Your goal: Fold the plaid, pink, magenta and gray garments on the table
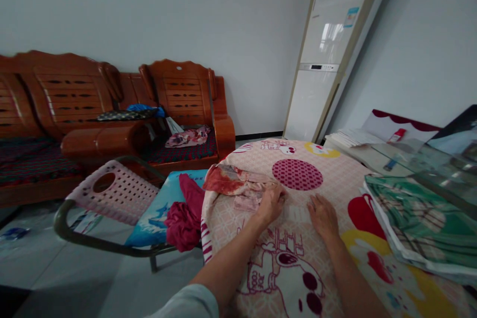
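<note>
My left hand [272,204] is at the right end of a crumpled reddish-pink garment [233,184], its fingers curled down on the cloth's edge. The fingertips are partly hidden. The garment lies flattened, with a dark red patterned part at its left end and a paler pink part near the hand. To the right, my right hand [323,216] lies on the tablecloth [298,228], fingers stretched out and holding nothing. The cream tablecloth carries cartoon dogs, a magenta oval and yellow patches. A gap of bare tablecloth separates the two hands.
A folded green checked cloth in plastic [413,218] lies at the right. Left of the table, a folding chair [112,194] bears a blue cushion [152,213] and a crumpled magenta cloth [184,226]. Wooden armchairs [179,84] and a tall air conditioner [316,59] stand behind.
</note>
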Demonstrator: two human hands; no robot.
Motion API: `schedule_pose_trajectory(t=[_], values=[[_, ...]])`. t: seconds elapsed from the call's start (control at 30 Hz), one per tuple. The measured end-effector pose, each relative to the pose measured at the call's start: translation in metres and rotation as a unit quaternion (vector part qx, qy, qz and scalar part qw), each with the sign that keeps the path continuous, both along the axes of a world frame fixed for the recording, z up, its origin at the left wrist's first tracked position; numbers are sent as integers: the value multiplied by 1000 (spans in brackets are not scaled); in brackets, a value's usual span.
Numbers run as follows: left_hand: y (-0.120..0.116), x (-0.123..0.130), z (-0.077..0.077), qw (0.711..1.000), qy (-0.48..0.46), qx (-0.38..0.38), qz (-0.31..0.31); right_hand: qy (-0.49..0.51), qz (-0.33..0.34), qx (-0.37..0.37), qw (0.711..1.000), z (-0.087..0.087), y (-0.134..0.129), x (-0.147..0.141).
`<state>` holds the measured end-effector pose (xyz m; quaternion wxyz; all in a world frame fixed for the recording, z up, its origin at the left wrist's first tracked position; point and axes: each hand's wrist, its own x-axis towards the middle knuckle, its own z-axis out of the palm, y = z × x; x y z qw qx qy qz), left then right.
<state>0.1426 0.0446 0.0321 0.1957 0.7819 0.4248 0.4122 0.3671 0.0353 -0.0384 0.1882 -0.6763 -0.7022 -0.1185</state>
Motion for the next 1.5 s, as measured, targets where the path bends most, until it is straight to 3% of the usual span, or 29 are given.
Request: schedule_pose_trajectory(t=[0.23,0.3,0.4,0.5,0.63,0.73,0.93,1.27,1.5], values=[[-18,33,2,989,-40,0,-142,6,16,22,1000,-7,2,5],[-20,36,-1,989,-53,14,-141,22,26,25,999,-7,1,6],[-12,19,-3,996,-69,31,-39,40,29,26,998,-4,-1,5],[8,-17,-8,992,-63,29,104,45,21,24,998,-1,-2,3],[36,-65,-20,962,19,-32,270,43,17,22,999,0,-3,2],[46,-79,-31,939,87,-70,327,47,21,25,998,0,-3,3],[45,-68,-39,958,131,-8,255,76,33,45,996,-5,-2,6],[43,-70,-36,958,141,-22,248,157,69,85,981,-8,2,8],[44,-69,-36,955,146,-28,256,284,95,94,950,10,-11,-7]])
